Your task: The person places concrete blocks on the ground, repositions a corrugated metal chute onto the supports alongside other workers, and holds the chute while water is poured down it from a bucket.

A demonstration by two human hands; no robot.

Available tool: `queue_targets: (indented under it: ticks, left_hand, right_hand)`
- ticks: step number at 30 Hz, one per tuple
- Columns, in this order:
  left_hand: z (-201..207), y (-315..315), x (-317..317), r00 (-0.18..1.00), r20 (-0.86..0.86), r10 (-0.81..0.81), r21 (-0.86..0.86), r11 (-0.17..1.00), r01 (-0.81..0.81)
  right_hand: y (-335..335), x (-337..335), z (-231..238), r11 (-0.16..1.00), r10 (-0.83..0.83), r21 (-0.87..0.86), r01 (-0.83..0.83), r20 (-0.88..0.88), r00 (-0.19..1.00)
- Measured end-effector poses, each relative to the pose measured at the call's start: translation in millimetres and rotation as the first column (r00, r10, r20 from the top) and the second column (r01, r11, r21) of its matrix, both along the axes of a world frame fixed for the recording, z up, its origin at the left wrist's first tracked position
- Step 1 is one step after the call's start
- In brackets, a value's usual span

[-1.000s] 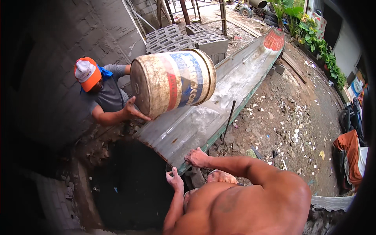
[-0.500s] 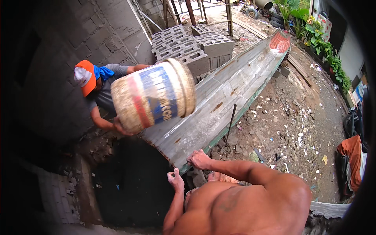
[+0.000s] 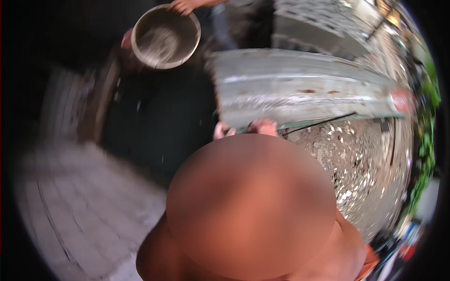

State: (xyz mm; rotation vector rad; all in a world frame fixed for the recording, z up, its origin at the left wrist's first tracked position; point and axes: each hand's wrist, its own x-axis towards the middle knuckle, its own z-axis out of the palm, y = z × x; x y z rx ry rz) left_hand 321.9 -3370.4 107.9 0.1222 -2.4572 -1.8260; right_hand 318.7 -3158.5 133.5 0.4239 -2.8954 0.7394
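A long grey metal sheet trough (image 3: 300, 84) with a green edge and rust spots runs from the dark pit (image 3: 154, 117) toward the right. My right hand (image 3: 262, 127) is closed on its near edge, close to the trough's end. Beside it, my left hand (image 3: 224, 131) is at the near corner; motion smears its fingers. My body hides both forearms. Across the pit, a co-worker's hands hold a large bucket (image 3: 192, 33), one hand (image 3: 185, 5) on its rim. Its mouth faces me, with a greyish coating inside.
A thin dark rod (image 3: 323, 123) slants beside the trough's near edge. Rubble and white chips (image 3: 347, 173) cover the ground at right. A block wall (image 3: 79, 210) borders the pit at lower left. Stacked concrete blocks (image 3: 309, 35) stand beyond the trough. Green plants (image 3: 424, 164) line the far right.
My view has swung, so the trough lies more level. The co-worker's bucket has moved from over the trough's end to over the pit's far side and turned its mouth toward me.
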Motion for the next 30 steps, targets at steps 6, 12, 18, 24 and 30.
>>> queue_targets:
  ticks: [6,12,18,24,30]
  left_hand:
    - [9.3,-5.6,8.4,0.996,-0.076,0.040,-0.014,0.999,-0.041]
    - [5.0,-10.0,18.4,0.999,-0.031,0.037,0.009,0.999,-0.036]
    - [9.2,1.2,13.7,1.000,0.024,0.015,0.049,0.999,-0.017]
    - [2.9,-16.9,13.5,0.989,0.142,-0.039,0.099,0.995,0.025]
    - [0.6,-31.4,0.3,0.936,0.212,-0.280,0.130,0.958,0.257]
  right_hand:
    - [-12.2,-4.7,6.0,0.995,0.051,0.083,-0.058,0.085,0.995]
    - [-13.9,-1.1,15.1,0.996,0.058,0.052,-0.068,0.182,0.982]
    - [0.3,1.7,1.9,0.991,0.042,0.119,-0.061,0.154,0.987]
    - [-5.9,1.2,6.9,0.999,0.008,0.038,-0.015,0.162,0.987]
    - [-6.3,1.6,-3.7,0.998,-0.031,0.067,0.021,0.154,0.988]
